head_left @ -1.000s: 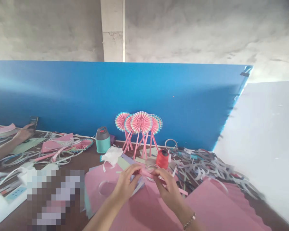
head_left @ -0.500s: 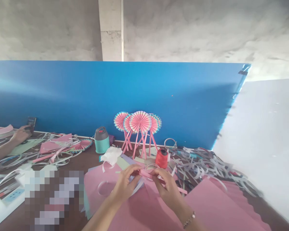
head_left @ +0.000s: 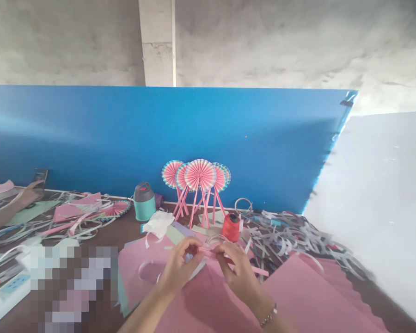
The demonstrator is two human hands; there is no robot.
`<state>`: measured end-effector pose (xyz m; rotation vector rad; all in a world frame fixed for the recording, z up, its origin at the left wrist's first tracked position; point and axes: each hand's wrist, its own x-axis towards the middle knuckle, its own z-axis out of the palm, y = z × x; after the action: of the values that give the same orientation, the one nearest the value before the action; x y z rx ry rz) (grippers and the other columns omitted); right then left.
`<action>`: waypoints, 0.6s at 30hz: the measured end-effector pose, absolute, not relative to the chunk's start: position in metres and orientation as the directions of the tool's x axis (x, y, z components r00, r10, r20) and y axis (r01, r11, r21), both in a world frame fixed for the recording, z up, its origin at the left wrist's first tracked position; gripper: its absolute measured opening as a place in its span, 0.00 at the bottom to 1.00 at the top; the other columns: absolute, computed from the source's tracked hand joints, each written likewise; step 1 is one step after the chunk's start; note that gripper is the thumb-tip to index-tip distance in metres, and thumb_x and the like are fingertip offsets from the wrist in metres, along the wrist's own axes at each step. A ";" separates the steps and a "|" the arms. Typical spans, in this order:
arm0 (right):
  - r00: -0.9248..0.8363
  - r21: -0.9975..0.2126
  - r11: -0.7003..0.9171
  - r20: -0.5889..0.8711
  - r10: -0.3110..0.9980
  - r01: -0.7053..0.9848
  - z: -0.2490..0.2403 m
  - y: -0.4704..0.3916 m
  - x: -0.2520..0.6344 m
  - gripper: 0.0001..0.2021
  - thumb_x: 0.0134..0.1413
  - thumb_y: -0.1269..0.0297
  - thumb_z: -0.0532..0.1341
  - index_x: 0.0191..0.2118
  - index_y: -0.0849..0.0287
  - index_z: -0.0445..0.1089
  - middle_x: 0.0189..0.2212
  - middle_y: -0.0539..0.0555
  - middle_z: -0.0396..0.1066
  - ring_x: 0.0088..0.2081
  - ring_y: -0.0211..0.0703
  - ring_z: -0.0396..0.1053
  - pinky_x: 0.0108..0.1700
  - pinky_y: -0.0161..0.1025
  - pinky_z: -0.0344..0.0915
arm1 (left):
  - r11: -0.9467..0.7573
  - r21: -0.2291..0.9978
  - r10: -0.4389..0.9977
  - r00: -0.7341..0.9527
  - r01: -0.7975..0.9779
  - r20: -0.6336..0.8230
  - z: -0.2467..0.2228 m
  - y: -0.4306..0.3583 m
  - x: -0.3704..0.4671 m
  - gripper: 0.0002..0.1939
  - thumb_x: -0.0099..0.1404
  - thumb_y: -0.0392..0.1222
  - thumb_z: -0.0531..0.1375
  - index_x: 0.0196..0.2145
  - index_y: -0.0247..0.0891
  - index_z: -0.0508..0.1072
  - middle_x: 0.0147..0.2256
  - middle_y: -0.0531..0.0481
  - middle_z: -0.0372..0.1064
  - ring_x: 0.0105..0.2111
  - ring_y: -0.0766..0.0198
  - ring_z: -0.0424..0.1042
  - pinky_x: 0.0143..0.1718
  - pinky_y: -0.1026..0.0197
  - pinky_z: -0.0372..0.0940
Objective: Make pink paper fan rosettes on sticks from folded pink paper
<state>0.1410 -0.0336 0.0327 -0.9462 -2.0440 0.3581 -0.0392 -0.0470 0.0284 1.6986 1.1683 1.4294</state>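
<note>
My left hand (head_left: 180, 266) pinches one end of a small folded pink paper strip (head_left: 206, 252), and my right hand (head_left: 236, 273) pinches its other end. Both hands are close together above large pink paper sheets (head_left: 208, 300). A pink paper stick (head_left: 260, 271) shows just beyond my right fingers. Behind the hands stands a red thread spool (head_left: 230, 227). Round pleated pink paper fans (head_left: 200, 175) on crossed pink legs rise farther back.
A teal and grey container (head_left: 144, 203) stands left of the fans, near a crumpled white tissue (head_left: 158, 224). Paper strips (head_left: 298, 236) lie heaped at right. Another person's hand (head_left: 29, 196) touches a phone (head_left: 40, 179) at far left. A blue panel (head_left: 90, 138) stands behind.
The fingers of both my hands have shifted slightly on the pink strip, which shows less between them. The whole view has moved a little, so things appear slightly farther left.
</note>
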 end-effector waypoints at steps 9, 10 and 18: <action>-0.271 -0.709 0.569 0.500 0.822 0.418 0.032 -0.032 0.142 0.07 0.56 0.61 0.55 0.32 0.56 0.68 0.33 0.54 0.71 0.35 0.44 0.69 0.34 0.37 0.70 | -0.340 0.939 0.940 0.015 0.045 0.340 0.028 -0.047 -0.041 0.10 0.59 0.47 0.59 0.31 0.36 0.69 0.33 0.47 0.68 0.29 0.66 0.67 0.29 0.65 0.64; -0.253 -0.725 0.544 0.482 0.839 0.423 0.032 -0.032 0.142 0.08 0.55 0.59 0.56 0.32 0.56 0.68 0.32 0.54 0.71 0.35 0.43 0.68 0.34 0.37 0.70 | -0.326 0.945 0.945 0.015 0.022 0.326 0.028 -0.047 -0.042 0.10 0.58 0.47 0.59 0.31 0.36 0.69 0.33 0.47 0.68 0.28 0.67 0.66 0.28 0.65 0.63; -0.289 -0.706 0.544 0.461 0.839 0.453 0.038 -0.031 0.145 0.10 0.55 0.58 0.57 0.31 0.57 0.69 0.27 0.52 0.70 0.28 0.40 0.66 0.29 0.36 0.64 | -0.286 0.958 0.957 0.064 0.015 0.284 0.030 -0.049 -0.050 0.10 0.58 0.46 0.60 0.31 0.36 0.70 0.35 0.46 0.69 0.29 0.66 0.68 0.27 0.65 0.63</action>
<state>0.1451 -0.0313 0.0376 -1.0497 -1.9267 0.5700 -0.0499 -0.0491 0.0303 1.4653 1.0300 1.3592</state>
